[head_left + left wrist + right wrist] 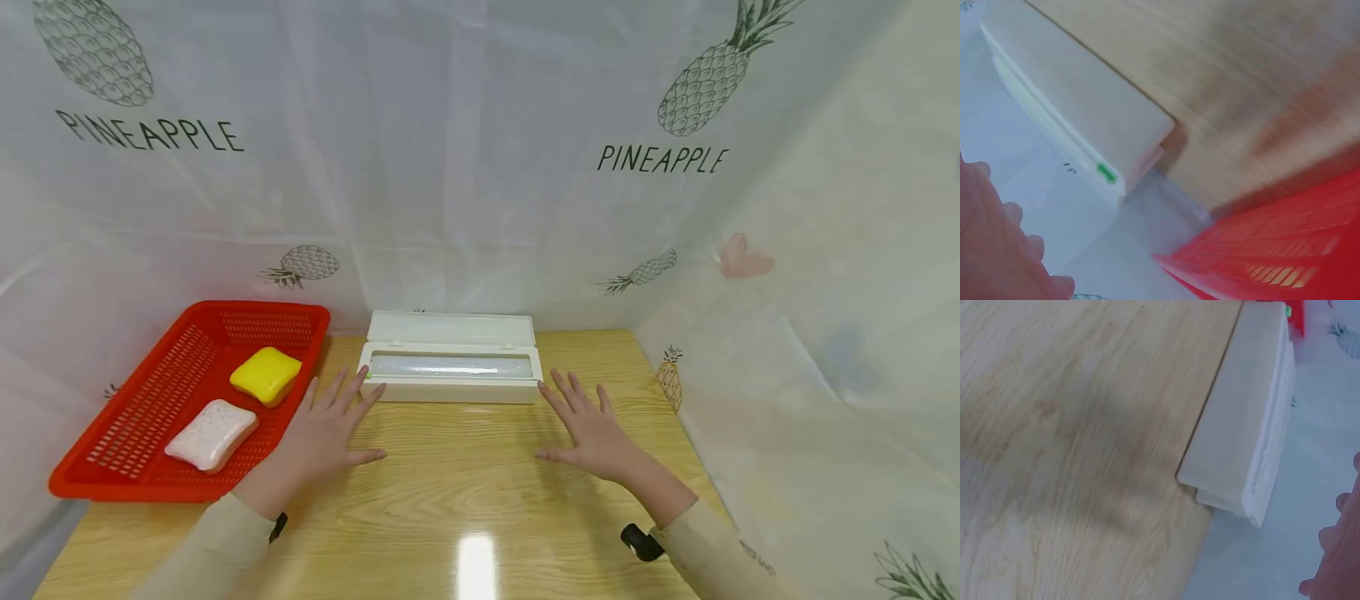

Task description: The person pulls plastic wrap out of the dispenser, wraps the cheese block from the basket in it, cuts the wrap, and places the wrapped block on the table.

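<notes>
A white cling film dispenser (pixel 450 392) stands at the back of the table, with its lid (pixel 450 327) raised. Inside lies a shiny roll of film (pixel 450 367). My left hand (pixel 311 437), its fingers spread wide, hovers by the dispenser's left end, and the fingertips overlap that corner in the head view. On the other side, my right hand (pixel 596 437) is spread too, its index fingertip right at the dispenser's right corner. Both hands are empty. A small green slider (pixel 1107 173) shows on the dispenser's left end in the left wrist view.
To the left sits a red plastic basket (pixel 251 307), close beside my left hand. It holds a yellow pillow-shaped block (pixel 266 375) and a white speckled one (pixel 212 435). A pale curtain (pixel 480 167) printed with pineapples hangs behind the wooden table (pixel 450 483) and along its sides.
</notes>
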Tool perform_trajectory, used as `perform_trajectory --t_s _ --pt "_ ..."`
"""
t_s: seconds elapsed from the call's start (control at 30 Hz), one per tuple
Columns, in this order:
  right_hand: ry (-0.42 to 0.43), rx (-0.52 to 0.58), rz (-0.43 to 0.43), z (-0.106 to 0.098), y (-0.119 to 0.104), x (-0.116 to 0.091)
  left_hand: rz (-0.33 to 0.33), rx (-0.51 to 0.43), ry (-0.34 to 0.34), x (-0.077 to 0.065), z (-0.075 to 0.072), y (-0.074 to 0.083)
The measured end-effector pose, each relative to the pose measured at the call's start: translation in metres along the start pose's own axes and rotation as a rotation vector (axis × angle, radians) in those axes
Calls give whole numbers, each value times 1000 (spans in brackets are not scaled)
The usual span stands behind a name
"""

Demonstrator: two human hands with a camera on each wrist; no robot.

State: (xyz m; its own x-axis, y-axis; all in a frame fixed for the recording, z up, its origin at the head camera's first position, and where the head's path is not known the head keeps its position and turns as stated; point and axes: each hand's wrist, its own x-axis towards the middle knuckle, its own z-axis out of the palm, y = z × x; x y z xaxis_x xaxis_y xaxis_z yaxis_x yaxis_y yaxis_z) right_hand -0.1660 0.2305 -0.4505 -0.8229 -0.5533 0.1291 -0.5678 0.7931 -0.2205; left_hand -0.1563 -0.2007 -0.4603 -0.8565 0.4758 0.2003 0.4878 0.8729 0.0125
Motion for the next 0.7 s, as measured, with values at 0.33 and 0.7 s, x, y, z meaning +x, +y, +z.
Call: perform_trajectory --t_s 0.33,0.7 --pt "-11 352 70 -9 18 37 -46 -147 -95 53 2 -22" --pt "-77 658 139 9 42 84 -51 -337 -225 96 12 -45"
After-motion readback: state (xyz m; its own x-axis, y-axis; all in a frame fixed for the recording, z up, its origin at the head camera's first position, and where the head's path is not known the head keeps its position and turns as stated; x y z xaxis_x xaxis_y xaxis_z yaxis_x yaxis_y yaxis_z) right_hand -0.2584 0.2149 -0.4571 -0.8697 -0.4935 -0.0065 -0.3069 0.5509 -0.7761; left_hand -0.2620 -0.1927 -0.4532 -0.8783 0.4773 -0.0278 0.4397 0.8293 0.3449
